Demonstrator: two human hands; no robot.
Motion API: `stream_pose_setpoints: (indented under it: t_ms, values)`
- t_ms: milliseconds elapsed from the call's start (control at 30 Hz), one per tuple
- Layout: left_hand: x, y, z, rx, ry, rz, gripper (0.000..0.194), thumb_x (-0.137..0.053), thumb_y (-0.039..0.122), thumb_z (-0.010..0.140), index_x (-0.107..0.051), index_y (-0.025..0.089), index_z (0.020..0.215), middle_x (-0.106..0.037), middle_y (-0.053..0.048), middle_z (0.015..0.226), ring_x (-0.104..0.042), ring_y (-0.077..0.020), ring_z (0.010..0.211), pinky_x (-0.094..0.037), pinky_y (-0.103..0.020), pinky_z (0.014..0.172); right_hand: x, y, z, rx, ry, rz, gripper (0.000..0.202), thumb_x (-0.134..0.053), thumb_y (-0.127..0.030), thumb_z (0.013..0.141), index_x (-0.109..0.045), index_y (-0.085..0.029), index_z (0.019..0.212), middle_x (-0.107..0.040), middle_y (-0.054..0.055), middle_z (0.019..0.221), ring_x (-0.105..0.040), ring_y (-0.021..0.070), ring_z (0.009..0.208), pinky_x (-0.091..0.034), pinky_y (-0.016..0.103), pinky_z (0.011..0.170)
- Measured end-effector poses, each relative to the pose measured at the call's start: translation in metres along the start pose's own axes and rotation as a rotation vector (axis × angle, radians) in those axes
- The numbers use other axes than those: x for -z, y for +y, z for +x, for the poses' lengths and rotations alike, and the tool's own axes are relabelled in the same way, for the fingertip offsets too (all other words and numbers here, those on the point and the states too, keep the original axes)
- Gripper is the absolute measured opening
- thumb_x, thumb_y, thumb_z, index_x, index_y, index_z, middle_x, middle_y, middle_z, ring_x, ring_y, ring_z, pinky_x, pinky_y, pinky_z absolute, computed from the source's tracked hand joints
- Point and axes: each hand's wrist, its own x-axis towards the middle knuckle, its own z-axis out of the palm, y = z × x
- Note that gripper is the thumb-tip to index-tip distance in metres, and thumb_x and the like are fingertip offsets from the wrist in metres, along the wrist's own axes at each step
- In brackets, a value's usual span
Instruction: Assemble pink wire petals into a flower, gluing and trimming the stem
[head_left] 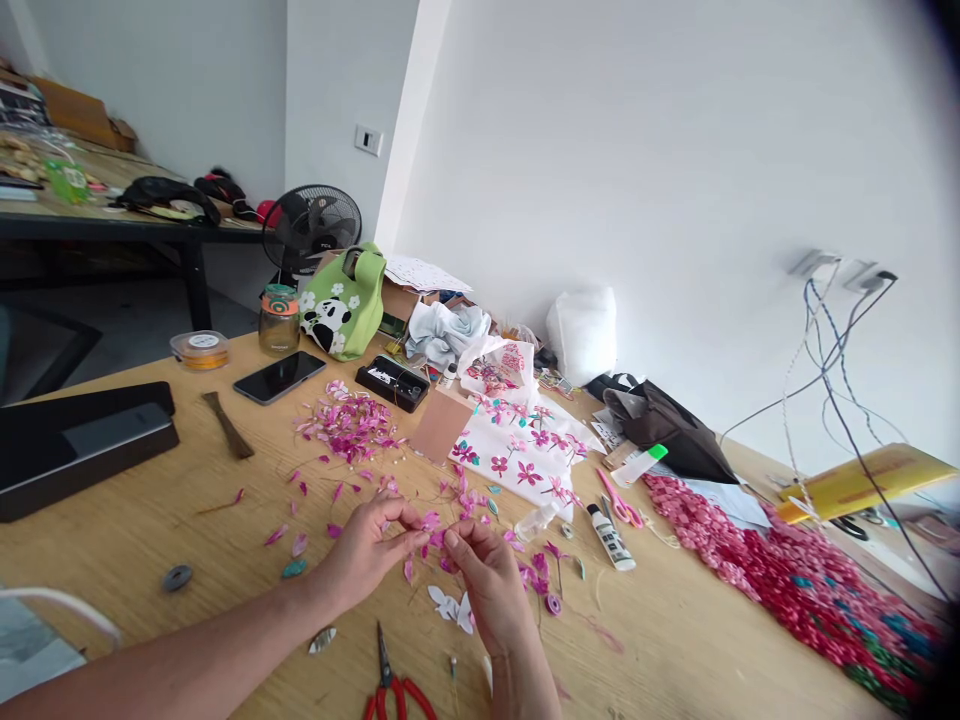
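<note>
In the middle of the table, my left hand (pixel 367 550) and my right hand (pixel 489 582) almost meet. Between their pinched fingertips is a small pink petal flower (pixel 430 522), its details partly hidden by the fingers. Loose magenta petals (pixel 352 425) lie heaped beyond my hands, with more scattered around them. White petal shapes (pixel 450 608) rest just below the fingertips. Red-handled pliers (pixel 386 685) lie at the near edge, between my forearms. A purple spool (pixel 553 604) and stemmed pink flowers are to the right of my right hand.
Pink scissors (pixel 622 503) and a glue bottle (pixel 611 540) lie right of a flower-printed white cloth (pixel 517 450). A phone (pixel 279 377), a jar (pixel 279 320) and a green panda bag (pixel 345 305) are farther back. Pink-red bundles (pixel 780 570) cover the right side.
</note>
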Motion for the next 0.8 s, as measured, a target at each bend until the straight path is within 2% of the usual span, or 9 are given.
stream_pose_setpoints:
  t_ms: [167, 400, 567, 633, 733, 800]
  values:
    - [-0.001, 0.003, 0.0, 0.05, -0.033, -0.067, 0.014, -0.067, 0.03, 0.071, -0.065, 0.018, 0.064, -0.066, -0.002, 0.067, -0.058, -0.0178, 0.071, -0.044, -0.029, 0.073, 0.0, -0.002, -0.001, 0.0, 0.041, 0.012, 0.029, -0.076, -0.042, 0.069, -0.065, -0.016, 0.068, -0.054, -0.001, 0.059, -0.042, 0.0101, 0.056, -0.032, 0.024, 0.057]
    - [-0.004, 0.004, 0.002, 0.224, -0.048, -0.307, 0.019, -0.073, 0.033, 0.063, -0.066, 0.016, 0.068, -0.067, -0.001, 0.067, -0.061, -0.0177, 0.067, -0.048, -0.029, 0.067, 0.0, -0.006, -0.003, 0.013, 0.072, 0.003, 0.028, -0.075, -0.04, 0.071, -0.064, -0.016, 0.064, -0.053, -0.001, 0.057, -0.041, 0.0101, 0.055, -0.031, 0.024, 0.056]
    - [-0.002, 0.001, 0.003, 0.261, 0.077, -0.353, 0.019, -0.074, 0.032, 0.061, -0.065, 0.016, 0.067, -0.066, -0.001, 0.068, -0.061, -0.0171, 0.068, -0.048, -0.029, 0.069, 0.017, -0.024, -0.006, 0.09, 0.214, 0.138, 0.026, -0.078, -0.038, 0.066, -0.063, -0.018, 0.064, -0.051, -0.002, 0.056, -0.041, 0.01, 0.055, -0.032, 0.024, 0.054]
    - [-0.001, 0.001, 0.004, 0.264, 0.092, -0.358, 0.019, -0.074, 0.032, 0.061, -0.065, 0.016, 0.066, -0.066, -0.001, 0.068, -0.06, -0.0164, 0.068, -0.048, -0.028, 0.069, 0.026, -0.031, -0.008, 0.139, 0.28, 0.156, 0.025, -0.079, -0.038, 0.064, -0.064, -0.018, 0.065, -0.052, -0.002, 0.057, -0.042, 0.0104, 0.055, -0.033, 0.024, 0.054]
    - [0.0, 0.001, 0.004, 0.26, 0.076, -0.349, 0.019, -0.074, 0.032, 0.062, -0.065, 0.016, 0.067, -0.066, 0.0, 0.068, -0.06, -0.0157, 0.068, -0.048, -0.027, 0.069, 0.036, -0.037, -0.009, 0.157, 0.354, 0.079, 0.028, -0.081, -0.041, 0.06, -0.065, -0.018, 0.067, -0.054, -0.002, 0.059, -0.043, 0.0101, 0.055, -0.033, 0.025, 0.054]
    - [0.0, 0.001, 0.003, 0.261, 0.077, -0.344, 0.019, -0.074, 0.032, 0.062, -0.065, 0.016, 0.068, -0.066, 0.0, 0.068, -0.061, -0.016, 0.068, -0.048, -0.027, 0.068, 0.038, -0.037, -0.009, 0.124, 0.359, 0.002, 0.031, -0.081, -0.043, 0.058, -0.065, -0.018, 0.067, -0.056, -0.001, 0.059, -0.044, 0.0104, 0.054, -0.034, 0.025, 0.054]
